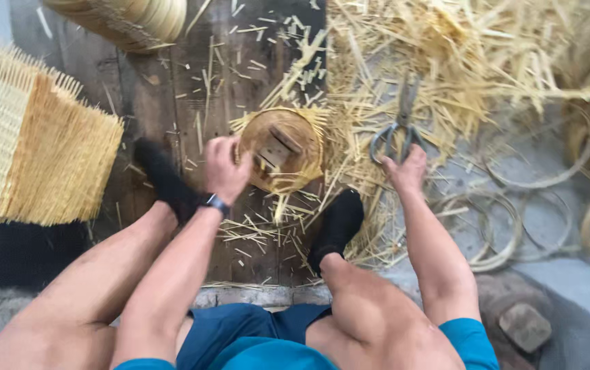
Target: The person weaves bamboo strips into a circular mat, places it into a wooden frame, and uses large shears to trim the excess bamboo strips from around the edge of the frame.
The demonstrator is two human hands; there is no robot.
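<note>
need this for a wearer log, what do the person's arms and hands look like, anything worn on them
Both arms are bare from the short teal sleeves down. The left hand has a dark band like a watch or bracelet at the wrist. The right hand wears nothing visible: no gloves, no rings that can be made out.

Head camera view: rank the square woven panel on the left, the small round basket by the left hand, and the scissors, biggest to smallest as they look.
1. Square woven panel, clearly largest.
2. Small round basket, touched by the left hand.
3. Scissors, reached by the right hand; nearly as long as the basket is wide, but far slimmer.
</note>
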